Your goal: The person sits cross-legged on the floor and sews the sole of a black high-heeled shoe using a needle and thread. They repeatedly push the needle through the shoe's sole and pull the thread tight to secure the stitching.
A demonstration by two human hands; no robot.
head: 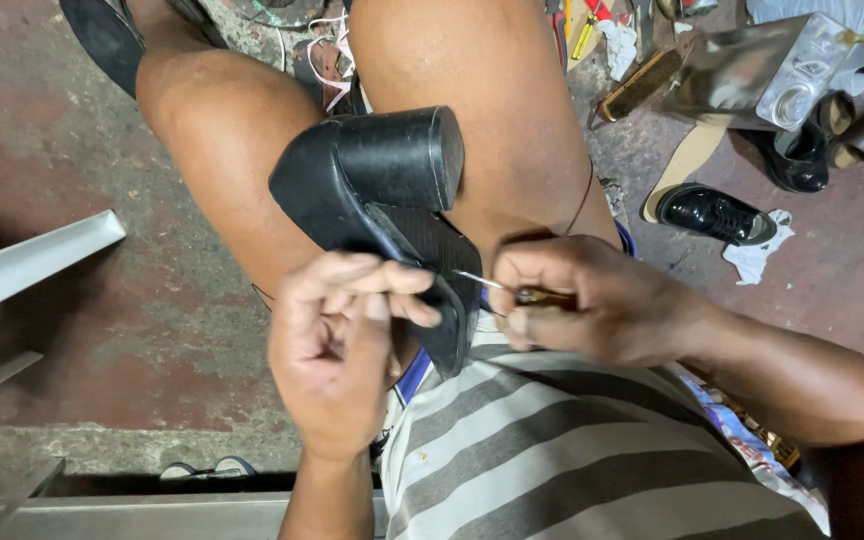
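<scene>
Head view looks down on our lap, where a black block-heeled shoe (382, 200) lies sole up across our thighs, heel pointing away from us and the toe end close to our striped shirt (562, 450).

Our left hand (337, 345) curls around the front edge of the sole, fingers (392, 285) bent and closed over the rim, thumb pressing from the near side. Our right hand (592, 300) is clenched tight around a brown-handled awl (537, 297), whose thin metal point reaches the sole's edge just beside our left fingertips.

To do this well, we judge that we should hold the shoe firm against the thigh, keep the point low and along the seam, and push in short, controlled strokes. Our left fingertips sit very near the tip, so a slip could prick them; they belong behind the line of thrust.

On the floor to our right, well apart, lie a shiny black shoe (717, 213), a white rag (757, 257) and a brush (642, 85).
</scene>
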